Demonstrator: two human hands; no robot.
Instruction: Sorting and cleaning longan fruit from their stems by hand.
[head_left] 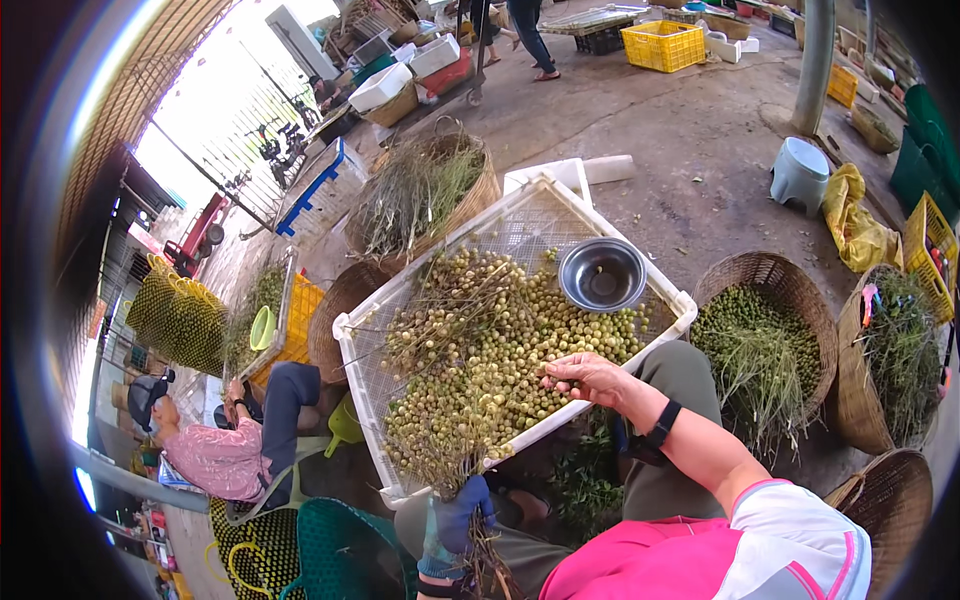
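Note:
A white plastic mesh tray lies in front of me, tilted in view. Loose small round yellow-green fruits cover much of it, with some still on twigs along its left side. My left hand, in a blue glove, grips a bunch of fruit stems at the tray's near edge. The bunch's fruiting end rests over the tray, and the bare stems hang below the hand. Bare and pinched closed, my right hand is over the loose fruits; what its fingertips hold is too small to tell. A metal bowl sits in the tray's far right corner.
Wicker baskets of fruits and stalks stand at my right, another basket of stalks beyond the tray. A seated person is at my left. Farther off are a grey-blue stool, a metal post and a yellow crate.

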